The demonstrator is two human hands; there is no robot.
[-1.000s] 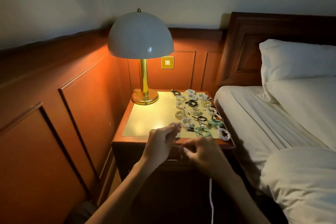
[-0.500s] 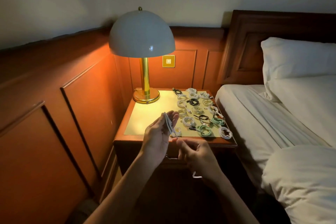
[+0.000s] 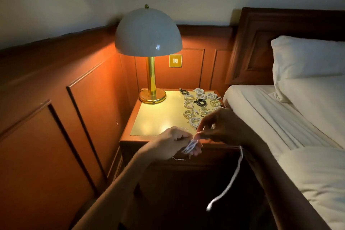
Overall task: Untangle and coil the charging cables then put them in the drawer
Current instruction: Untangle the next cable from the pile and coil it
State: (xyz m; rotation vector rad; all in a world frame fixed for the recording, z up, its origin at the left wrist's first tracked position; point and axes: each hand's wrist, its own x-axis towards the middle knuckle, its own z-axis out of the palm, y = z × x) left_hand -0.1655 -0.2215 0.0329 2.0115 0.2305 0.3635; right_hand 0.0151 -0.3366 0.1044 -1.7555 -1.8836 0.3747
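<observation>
Between panelled wall [image 3: 84, 108] and white bed [image 3: 270, 114] stands the nightstand [image 3: 158, 117], lit lamp [image 3: 148, 33] at its back left, coiled cables [image 3: 199, 102] crowding its right side, and over its front edge the left hand [image 3: 171, 143] grips a white cable [image 3: 190, 146] by its loops while the right hand [image 3: 222, 127] pinches the dangling strand.
</observation>
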